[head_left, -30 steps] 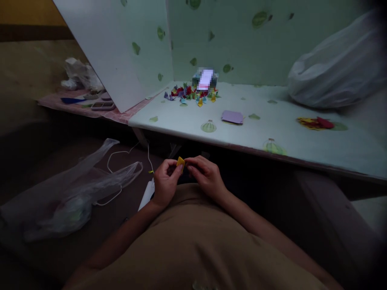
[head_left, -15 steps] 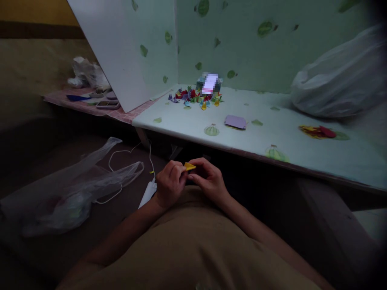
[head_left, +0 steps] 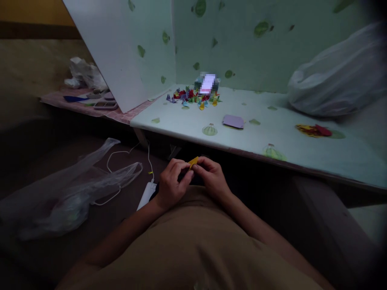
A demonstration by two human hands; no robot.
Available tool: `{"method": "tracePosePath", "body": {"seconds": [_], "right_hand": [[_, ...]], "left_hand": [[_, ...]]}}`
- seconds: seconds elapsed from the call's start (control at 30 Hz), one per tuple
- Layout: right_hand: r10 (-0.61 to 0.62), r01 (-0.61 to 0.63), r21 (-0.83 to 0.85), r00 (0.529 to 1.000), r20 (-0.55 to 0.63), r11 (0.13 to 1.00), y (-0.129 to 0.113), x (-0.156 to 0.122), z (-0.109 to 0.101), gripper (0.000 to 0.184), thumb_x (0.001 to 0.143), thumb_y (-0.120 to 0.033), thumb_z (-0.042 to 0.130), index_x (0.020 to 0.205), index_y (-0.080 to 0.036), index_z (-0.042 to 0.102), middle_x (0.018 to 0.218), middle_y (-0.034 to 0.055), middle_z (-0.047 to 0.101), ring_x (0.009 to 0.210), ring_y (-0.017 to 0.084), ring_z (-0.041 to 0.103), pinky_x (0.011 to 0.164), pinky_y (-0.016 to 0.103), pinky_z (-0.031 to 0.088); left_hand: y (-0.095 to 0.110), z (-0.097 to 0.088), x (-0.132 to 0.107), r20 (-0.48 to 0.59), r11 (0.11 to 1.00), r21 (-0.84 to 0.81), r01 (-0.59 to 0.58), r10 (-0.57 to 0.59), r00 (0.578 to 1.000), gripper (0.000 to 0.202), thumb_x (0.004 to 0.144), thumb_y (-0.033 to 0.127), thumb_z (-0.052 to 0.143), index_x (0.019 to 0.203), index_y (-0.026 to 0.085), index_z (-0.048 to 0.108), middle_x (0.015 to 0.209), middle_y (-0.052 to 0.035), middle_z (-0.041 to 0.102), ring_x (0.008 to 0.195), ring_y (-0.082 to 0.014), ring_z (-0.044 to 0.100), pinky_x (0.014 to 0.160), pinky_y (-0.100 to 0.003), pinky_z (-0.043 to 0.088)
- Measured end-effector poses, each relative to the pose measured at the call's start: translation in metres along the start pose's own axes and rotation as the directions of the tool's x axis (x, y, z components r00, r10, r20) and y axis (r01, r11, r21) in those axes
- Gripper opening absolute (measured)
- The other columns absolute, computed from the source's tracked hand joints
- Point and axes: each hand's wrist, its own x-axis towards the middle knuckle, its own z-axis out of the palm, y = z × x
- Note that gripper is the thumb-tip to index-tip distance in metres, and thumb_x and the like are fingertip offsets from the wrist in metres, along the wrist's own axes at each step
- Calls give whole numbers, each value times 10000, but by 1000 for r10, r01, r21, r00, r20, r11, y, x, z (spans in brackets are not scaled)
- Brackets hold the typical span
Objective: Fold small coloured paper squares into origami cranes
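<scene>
A small folded piece of yellow paper (head_left: 193,162) is pinched between my two hands, just above my lap and below the table's front edge. My left hand (head_left: 174,181) grips its left side with thumb and forefinger. On the other side, the thumb and forefinger of my right hand (head_left: 213,177) press on the paper, and the fingers cover part of it. Several small folded paper cranes (head_left: 193,96) in many colours lie grouped at the back of the table. Nearer to me rests a stack of purple paper squares (head_left: 233,121).
The table (head_left: 181,121) wears a pale patterned cover. Red and yellow paper pieces (head_left: 314,130) lie at right, before a white plastic bag (head_left: 335,76). A lit phone (head_left: 208,83) leans behind the cranes. A clear bag (head_left: 72,205) and white power strip (head_left: 147,194) are lower left.
The yellow paper has turned so its point aims up and right. My right fingers have closed onto it, and my left hand has shifted its grip. The view has moved slightly.
</scene>
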Motion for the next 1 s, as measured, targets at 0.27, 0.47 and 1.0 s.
{"method": "tracePosePath", "body": {"seconds": [0.27, 0.47, 1.0], "right_hand": [[48, -48, 4, 999, 1, 999, 0, 3, -1, 198, 812, -386, 723, 786, -191, 698, 604, -22, 636, 530, 112, 550, 584, 265, 452], [54, -54, -19, 999, 1, 998, -2, 3, 0, 215, 812, -396, 711, 753, -191, 684, 603, -21, 636, 529, 113, 552, 582, 267, 459], [64, -64, -93, 998, -10, 994, 2, 2, 2, 285, 810, -463, 706, 762, -187, 654, 597, -21, 613, 484, 103, 528, 504, 249, 414]], "left_hand": [[1, 1, 3, 93, 852, -348, 390, -383, 919, 144, 903, 320, 617, 886, 194, 686, 885, -31, 626, 775, -148, 597, 703, -267, 486], [-1, 3, 1, 106, 819, -375, 434, -427, 898, 155, 882, 332, 639, 873, 187, 695, 873, -30, 627, 750, -142, 589, 682, -263, 478], [-6, 6, -2, 100, 810, -330, 484, -480, 871, 139, 864, 326, 643, 845, 189, 662, 806, -18, 624, 695, -136, 565, 638, -247, 454]]}}
